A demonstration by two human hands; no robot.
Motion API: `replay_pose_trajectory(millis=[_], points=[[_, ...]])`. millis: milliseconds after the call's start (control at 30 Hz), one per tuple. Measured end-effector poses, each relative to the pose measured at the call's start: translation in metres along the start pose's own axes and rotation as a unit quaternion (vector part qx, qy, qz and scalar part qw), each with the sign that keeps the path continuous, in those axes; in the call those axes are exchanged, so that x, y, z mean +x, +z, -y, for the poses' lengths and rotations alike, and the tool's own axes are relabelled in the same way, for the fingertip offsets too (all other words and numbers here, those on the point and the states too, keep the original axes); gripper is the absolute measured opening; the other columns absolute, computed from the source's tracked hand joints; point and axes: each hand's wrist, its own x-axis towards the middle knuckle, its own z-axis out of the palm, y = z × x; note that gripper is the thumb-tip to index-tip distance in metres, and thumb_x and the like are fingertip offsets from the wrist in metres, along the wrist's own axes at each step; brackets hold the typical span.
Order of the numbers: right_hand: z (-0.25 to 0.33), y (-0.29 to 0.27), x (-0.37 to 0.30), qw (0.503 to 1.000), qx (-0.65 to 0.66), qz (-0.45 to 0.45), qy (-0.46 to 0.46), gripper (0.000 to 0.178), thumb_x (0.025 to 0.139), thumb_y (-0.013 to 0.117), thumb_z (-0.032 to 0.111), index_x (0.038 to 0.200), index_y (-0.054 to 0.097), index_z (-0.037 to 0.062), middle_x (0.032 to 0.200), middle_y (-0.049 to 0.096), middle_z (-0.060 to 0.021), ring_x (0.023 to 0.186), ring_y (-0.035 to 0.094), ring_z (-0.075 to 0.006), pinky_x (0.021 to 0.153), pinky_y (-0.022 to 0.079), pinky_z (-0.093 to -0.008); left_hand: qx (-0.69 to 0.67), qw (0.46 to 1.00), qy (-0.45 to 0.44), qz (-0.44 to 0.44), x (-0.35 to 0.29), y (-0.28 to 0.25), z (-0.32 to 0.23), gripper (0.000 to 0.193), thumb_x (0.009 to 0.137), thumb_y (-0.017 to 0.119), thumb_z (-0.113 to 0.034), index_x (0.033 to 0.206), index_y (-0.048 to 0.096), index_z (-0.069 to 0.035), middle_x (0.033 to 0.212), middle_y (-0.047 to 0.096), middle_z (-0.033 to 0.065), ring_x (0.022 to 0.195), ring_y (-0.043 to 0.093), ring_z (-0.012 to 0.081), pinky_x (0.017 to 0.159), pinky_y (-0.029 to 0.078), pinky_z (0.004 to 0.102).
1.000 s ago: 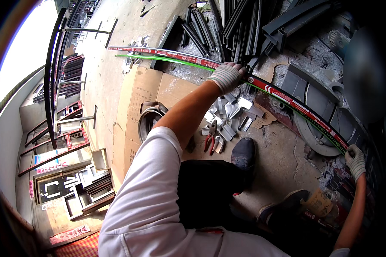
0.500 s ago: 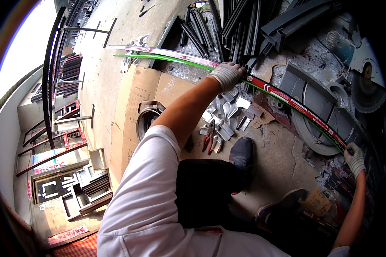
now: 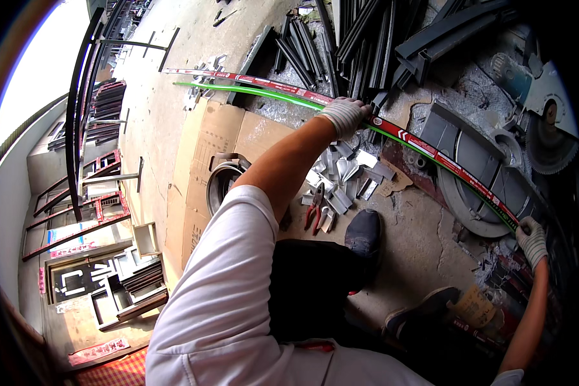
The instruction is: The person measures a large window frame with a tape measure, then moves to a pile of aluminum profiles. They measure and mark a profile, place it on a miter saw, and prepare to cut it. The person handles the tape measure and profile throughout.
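A long, thin metal profile (image 3: 444,157), covered in red and black printed film with a bright green edge, runs from upper left to lower right in front of me. My left hand (image 3: 344,118), in a pale knitted glove, is closed over it near its middle. At its lower right end, my right hand (image 3: 532,241), gloved alike, grips it with bent fingers. Between my hands the profile passes above the round grey base (image 3: 466,206) of a cutting saw. The saw's toothed blade (image 3: 552,145) stands to the right, apart from both hands.
Small cut metal pieces (image 3: 347,177) and red-handled pliers (image 3: 314,209) lie on the floor below my left hand. A metal pot-like container (image 3: 220,186) sits on flattened cardboard (image 3: 190,193). Dark profiles (image 3: 360,51) are heaped beyond; frames (image 3: 77,238) stand at the left.
Both hands keep their hold on the profile. Its far left end now shows red film where glare was before. The view has shifted slightly.
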Motion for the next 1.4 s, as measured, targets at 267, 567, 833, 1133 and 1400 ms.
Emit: replay_pose_trajectory(millis=[267, 567, 833, 1133, 1400], points=[[-0.004, -0.001, 0.002, 1.000, -0.016, 0.005, -0.011, 0.004, 0.089, 0.067, 0.001, 0.092, 0.064, 0.0014, 0.072, 0.061, -0.0055, 0.068, 0.055, -0.0082, 0.063, 0.048, -0.0311, 0.003, 0.999, -0.003, -0.052, 0.001, 0.015, 0.003, 0.060, 0.084, 0.081, -0.029, 0.138, 0.060, -0.012, 0.125, 0.067, 0.0121, 0.123, 0.063, 0.0341, 0.111, 0.045, 0.0472], [0.002, 0.004, -0.002, 0.999, -0.019, -0.003, -0.026, 0.005, 0.088, 0.068, 0.002, 0.091, 0.064, 0.0028, 0.071, 0.060, -0.0023, 0.068, 0.055, -0.0080, 0.063, 0.047, -0.0297, 0.004, 0.996, -0.001, -0.084, -0.006, 0.019, 0.005, 0.057, 0.083, 0.082, -0.030, 0.134, 0.062, -0.012, 0.119, 0.069, 0.0123, 0.118, 0.065, 0.0345, 0.109, 0.046, 0.0464], [0.038, -0.006, -0.014, 0.999, -0.051, -0.007, -0.013, 0.012, 0.089, 0.070, 0.009, 0.099, 0.069, 0.0017, 0.080, 0.070, -0.0106, 0.073, 0.064, -0.0152, 0.072, 0.055, -0.0329, -0.048, 0.996, -0.003, -0.079, 0.003, 0.017, 0.005, 0.066, 0.074, 0.082, -0.018, 0.137, 0.061, -0.011, 0.121, 0.067, 0.0149, 0.122, 0.062, 0.0365, 0.112, 0.044, 0.0470], [0.069, -0.015, -0.016, 0.998, -0.051, 0.028, 0.033, 0.019, 0.090, 0.072, 0.020, 0.100, 0.071, 0.0032, 0.085, 0.072, -0.0130, 0.078, 0.067, -0.0207, 0.078, 0.055, -0.0354, -0.027, 0.996, 0.003, -0.083, 0.009, 0.029, 0.008, 0.057, 0.075, 0.084, -0.016, 0.127, 0.061, -0.011, 0.116, 0.063, 0.0159, 0.114, 0.058, 0.0400, 0.101, 0.045, 0.0500], [0.086, -0.016, -0.020, 0.997, -0.033, 0.033, 0.066, 0.019, 0.091, 0.072, 0.022, 0.098, 0.072, 0.0046, 0.079, 0.068, -0.0075, 0.073, 0.062, -0.0163, 0.072, 0.053, -0.0338, -0.006, 0.997, 0.000, -0.074, 0.019, 0.029, 0.007, 0.039, 0.079, 0.081, -0.011, 0.115, 0.065, -0.008, 0.111, 0.065, 0.0174, 0.110, 0.060, 0.0411, 0.096, 0.049, 0.0498]])
